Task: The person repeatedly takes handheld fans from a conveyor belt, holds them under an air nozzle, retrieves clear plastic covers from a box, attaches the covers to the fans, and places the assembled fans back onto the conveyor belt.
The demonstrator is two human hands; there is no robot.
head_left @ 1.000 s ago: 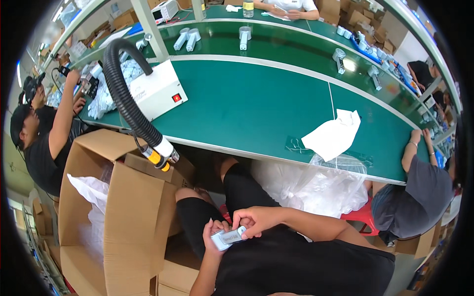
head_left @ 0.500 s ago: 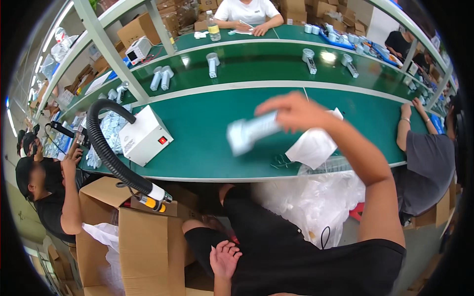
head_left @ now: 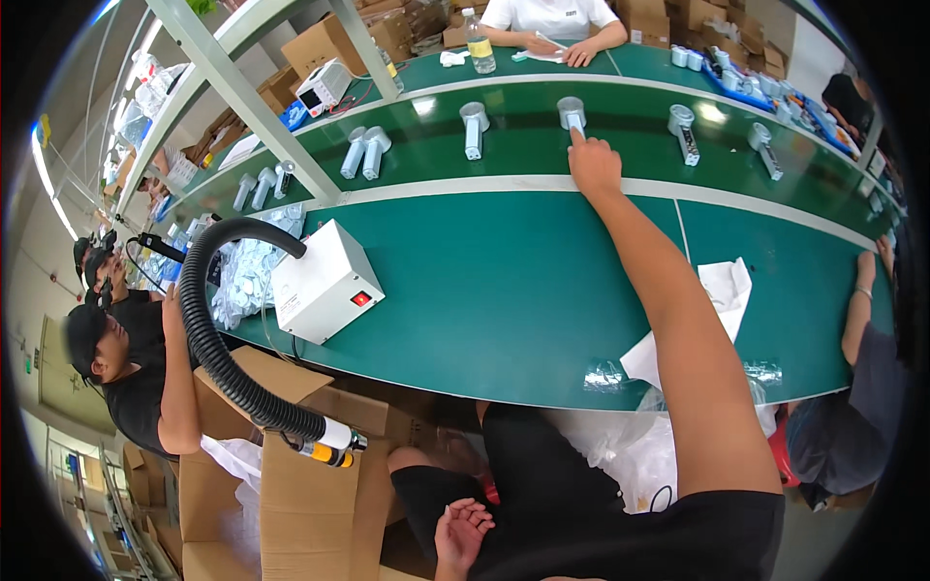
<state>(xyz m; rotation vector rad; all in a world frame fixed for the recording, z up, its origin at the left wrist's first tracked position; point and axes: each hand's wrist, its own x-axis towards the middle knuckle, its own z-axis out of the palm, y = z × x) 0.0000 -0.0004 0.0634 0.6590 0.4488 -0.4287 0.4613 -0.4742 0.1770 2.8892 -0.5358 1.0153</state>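
Note:
My right hand (head_left: 595,167) reaches far across the bench onto the green belt. Its fingers are round the handle of a pale blue, round-headed handheld device (head_left: 571,105), the index finger lying along it; the hand hides the lower part of the handle. Similar devices lie along the belt on both sides, the closest being one to the left (head_left: 474,131) and one with a dark strip on its handle to the right (head_left: 684,134). My left hand (head_left: 464,531) rests by my lap, palm up, fingers loosely bent and apart, with nothing in it.
A white box (head_left: 327,281) with a red switch and black flexible hose (head_left: 199,320) stands left on the bench (head_left: 484,281). White paper (head_left: 725,290) lies under my right arm. An open carton (head_left: 305,494) is at lower left. Co-workers sit left, right and opposite.
My right hand has carried the device forward and away from me, from above the bench to the belt. The view has shifted; my left hand stays by my lap.

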